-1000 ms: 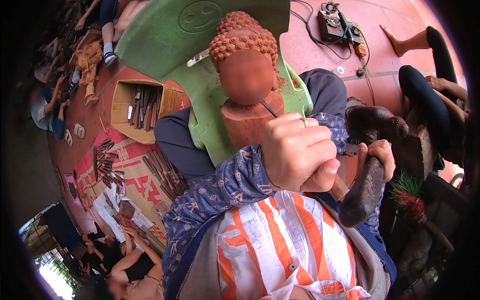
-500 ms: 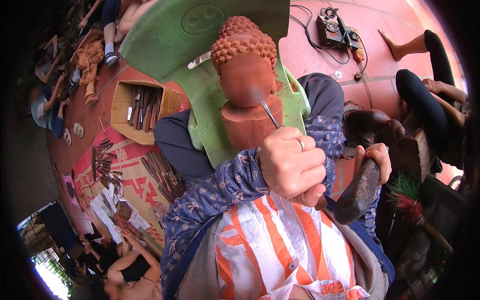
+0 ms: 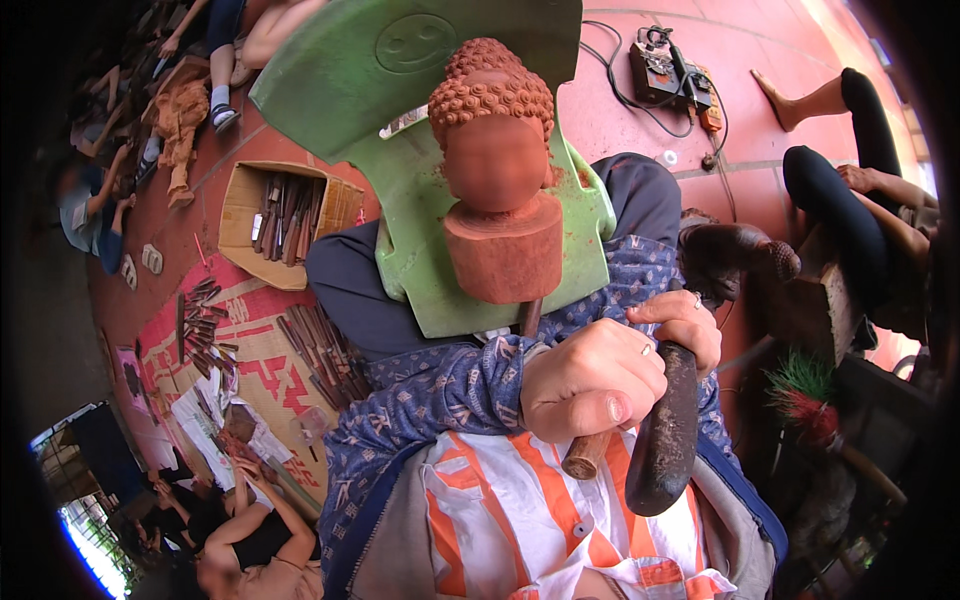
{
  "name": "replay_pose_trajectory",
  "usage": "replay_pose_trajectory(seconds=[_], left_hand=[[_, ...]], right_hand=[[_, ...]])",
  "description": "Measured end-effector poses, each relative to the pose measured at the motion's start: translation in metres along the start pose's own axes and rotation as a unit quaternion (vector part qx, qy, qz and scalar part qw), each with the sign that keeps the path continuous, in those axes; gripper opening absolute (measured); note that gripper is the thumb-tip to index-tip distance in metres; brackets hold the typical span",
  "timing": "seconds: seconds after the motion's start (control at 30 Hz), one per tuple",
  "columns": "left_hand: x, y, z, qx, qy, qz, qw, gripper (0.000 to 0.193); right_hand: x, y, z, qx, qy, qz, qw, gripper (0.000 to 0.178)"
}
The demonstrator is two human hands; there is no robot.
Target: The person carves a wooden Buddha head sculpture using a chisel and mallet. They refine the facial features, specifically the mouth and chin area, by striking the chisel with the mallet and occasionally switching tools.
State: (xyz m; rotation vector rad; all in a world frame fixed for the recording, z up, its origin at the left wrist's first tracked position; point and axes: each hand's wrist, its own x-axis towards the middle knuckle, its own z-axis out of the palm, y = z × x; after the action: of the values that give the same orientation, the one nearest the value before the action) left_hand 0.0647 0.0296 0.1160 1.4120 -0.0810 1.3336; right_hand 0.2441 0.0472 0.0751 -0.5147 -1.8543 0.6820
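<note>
A reddish wooden carving of a head with curled hair [image 3: 492, 150] stands upright on its round block base [image 3: 503, 255], which rests on a green plastic chair seat [image 3: 420, 290]. My left hand [image 3: 590, 380] is closed around a chisel, nearer to me than the carving. The butt of the chisel's wooden handle [image 3: 587, 456] sticks out below that fist; its blade is hidden. My right hand [image 3: 685, 325], just beside it, grips a dark, worn club-shaped mallet [image 3: 663, 435] hanging downward. A short brown rod [image 3: 531, 318] shows under the base.
At left are a cardboard box of chisels [image 3: 290, 215] and several tools [image 3: 325, 350] on flattened cardboard [image 3: 265, 350]. A dark carving [image 3: 735, 245] lies right of my knee. A black electrical box [image 3: 655, 75] with cables is at far right. Other people sit at both sides.
My left hand has drawn the chisel away from the carved face toward my chest. My right hand has come left and nearer, bringing the mallet beside the chisel.
</note>
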Motion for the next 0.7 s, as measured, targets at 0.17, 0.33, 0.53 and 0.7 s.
replay_pose_trajectory(seconds=[0.17, 0.33, 0.53, 0.7], left_hand=[[-0.014, 0.016, -0.002, -0.003, 0.039, 0.005, 0.999, 0.04], [-0.019, 0.025, -0.006, -0.054, 0.045, 0.029, 0.997, 0.05], [-0.028, 0.053, -0.009, 0.064, 0.066, 0.041, 0.995, 0.08], [-0.042, 0.085, -0.024, 0.357, -0.01, 0.032, 0.933, 0.046]], right_hand=[[-0.001, 0.002, 0.012, -0.018, 0.003, 0.009, 1.0, 0.025], [-0.002, -0.004, 0.015, -0.034, 0.009, 0.032, 0.999, 0.025], [-0.003, -0.005, 0.026, -0.025, -0.015, 0.042, 0.999, 0.029], [-0.001, -0.005, 0.018, -0.068, -0.065, 0.068, 0.993, 0.032]])
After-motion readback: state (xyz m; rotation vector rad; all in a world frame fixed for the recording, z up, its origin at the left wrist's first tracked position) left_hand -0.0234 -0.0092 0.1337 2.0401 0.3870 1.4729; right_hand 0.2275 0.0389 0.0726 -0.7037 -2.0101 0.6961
